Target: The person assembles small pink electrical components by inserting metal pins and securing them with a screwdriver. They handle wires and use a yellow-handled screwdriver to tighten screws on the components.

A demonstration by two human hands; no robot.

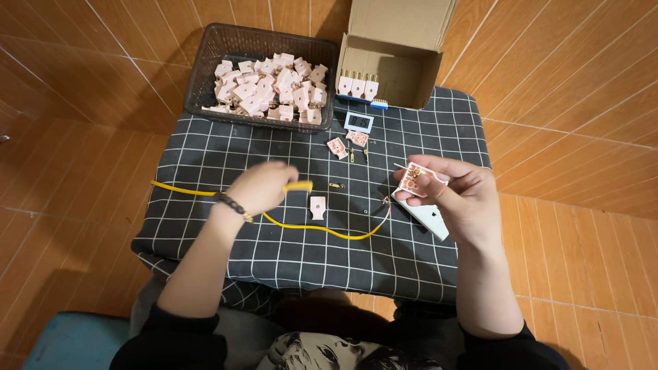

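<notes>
From what I see, I judge the wiring step is in hand: my right hand [460,199] pinches an open pale pink plastic plug half [415,180] at centre right, with a white plastic tool [430,216] beneath it, while my blurred left hand [259,186] closes on the thin yellow cable [322,230] lying across the black grid-patterned cloth on the desk [205,157]. Next, I think, the cable's bare end must reach the plug's terminals. Loose plug pieces [337,147] and small screws lie mid-desk between them; a dark mesh basket [205,62] of plug shells and an open cardboard box [391,75] stand clear along the top.

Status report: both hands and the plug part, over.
Left hand blurred, over the thin yellow wire. Right hand grips small pink plastic plug half. Nothing in the way.
</notes>
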